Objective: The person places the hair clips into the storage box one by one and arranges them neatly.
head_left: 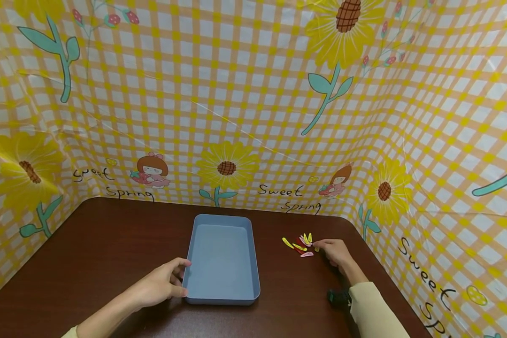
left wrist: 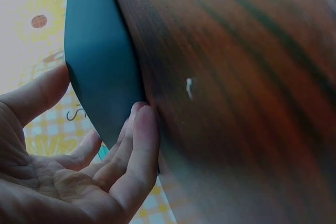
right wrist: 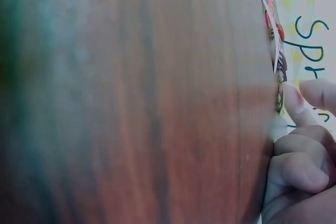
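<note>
Yellow-and-white checked cloth hangs behind and along both sides of the dark brown table. Black script on it reads "Sweet Spring" at the back left and again right of the middle; on the right side "Sweet" can be read, with "Sp" below it cut off by the frame edge. The right wrist view catches "Spr", its last letters hidden behind the fingers. Printed sunflowers and girls holding strawberries stand among the words.

The left hand is spread, its fingers slightly bent and its thumb well apart from them, touching the outer left wall of a blue-grey tray near its front corner. The tray lies flat on the table, in front of the person.

To its right, well apart from it, lies a loose cluster of small hair clips in yellow, pink and red, some overlapping. The right hand is at the cluster's right edge, index finger and thumb reaching to a yellow clip, the other fingers curled in. A fingertip appears to touch that clip; whether it is pinched, I cannot tell. A dark device shows beside the light right sleeve.
</note>
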Demonstrator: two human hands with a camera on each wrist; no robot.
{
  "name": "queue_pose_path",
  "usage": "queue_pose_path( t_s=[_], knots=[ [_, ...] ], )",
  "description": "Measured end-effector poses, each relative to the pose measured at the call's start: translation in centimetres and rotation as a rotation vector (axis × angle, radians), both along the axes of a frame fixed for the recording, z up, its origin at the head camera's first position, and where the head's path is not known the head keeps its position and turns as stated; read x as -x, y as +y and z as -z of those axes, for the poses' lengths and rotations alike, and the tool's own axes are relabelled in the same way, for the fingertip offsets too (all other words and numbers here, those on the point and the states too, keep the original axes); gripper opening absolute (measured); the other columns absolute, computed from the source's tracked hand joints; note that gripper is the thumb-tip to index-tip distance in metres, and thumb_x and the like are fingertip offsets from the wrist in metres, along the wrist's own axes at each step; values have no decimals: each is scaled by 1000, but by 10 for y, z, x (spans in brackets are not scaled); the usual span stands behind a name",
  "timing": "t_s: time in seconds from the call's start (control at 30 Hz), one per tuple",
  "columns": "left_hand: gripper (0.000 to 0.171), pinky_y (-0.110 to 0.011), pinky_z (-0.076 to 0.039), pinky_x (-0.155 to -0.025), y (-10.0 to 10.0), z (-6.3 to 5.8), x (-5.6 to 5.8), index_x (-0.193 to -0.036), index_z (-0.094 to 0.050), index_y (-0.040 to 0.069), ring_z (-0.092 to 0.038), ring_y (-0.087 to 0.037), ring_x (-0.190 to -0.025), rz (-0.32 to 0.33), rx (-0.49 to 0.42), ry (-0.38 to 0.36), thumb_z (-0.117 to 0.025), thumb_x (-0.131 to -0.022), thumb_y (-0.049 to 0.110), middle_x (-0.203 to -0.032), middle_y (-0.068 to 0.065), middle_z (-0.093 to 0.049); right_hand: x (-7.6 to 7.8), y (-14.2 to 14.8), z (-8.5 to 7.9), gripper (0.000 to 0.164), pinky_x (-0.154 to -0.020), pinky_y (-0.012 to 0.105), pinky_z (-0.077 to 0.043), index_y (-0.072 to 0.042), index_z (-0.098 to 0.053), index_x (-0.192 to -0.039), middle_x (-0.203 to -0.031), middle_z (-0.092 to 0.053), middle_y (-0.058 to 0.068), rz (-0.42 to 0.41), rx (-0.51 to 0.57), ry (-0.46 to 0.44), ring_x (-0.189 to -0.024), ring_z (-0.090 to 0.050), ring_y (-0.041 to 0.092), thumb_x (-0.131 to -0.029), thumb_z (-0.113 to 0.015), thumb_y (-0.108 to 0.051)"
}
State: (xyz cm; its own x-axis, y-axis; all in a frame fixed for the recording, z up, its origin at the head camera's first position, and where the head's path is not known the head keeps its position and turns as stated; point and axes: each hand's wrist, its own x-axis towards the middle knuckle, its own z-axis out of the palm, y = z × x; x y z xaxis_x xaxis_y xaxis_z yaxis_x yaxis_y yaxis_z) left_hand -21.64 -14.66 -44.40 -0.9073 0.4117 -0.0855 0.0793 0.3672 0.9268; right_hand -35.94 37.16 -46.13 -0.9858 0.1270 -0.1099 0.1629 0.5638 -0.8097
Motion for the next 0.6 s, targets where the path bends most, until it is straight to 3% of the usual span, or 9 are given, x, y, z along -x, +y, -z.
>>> queue_pose_path(
  t_s=[0.3,0.6],
  knots=[
    [67,-38,-50,-71,-1,1,0,-142,-45,-1,-57,-25,-96,-5,4,0,-78,-85,9,-120,-20,-53,0,0,0,25,-43,26,-26,-2,-76,-101,-49,-28,-7,32,0,13,-45,-20,10,-94,-67,-25],
    [66,-38,-50,-72,-1,3,2,-142,-46,0,-57,-25,-96,-13,10,-2,-78,-85,9,-120,-19,-53,-6,4,2,38,-45,25,-32,7,-67,-121,-51,-36,-9,89,96,24,-45,-29,7,-96,-64,-21]
  ],
)
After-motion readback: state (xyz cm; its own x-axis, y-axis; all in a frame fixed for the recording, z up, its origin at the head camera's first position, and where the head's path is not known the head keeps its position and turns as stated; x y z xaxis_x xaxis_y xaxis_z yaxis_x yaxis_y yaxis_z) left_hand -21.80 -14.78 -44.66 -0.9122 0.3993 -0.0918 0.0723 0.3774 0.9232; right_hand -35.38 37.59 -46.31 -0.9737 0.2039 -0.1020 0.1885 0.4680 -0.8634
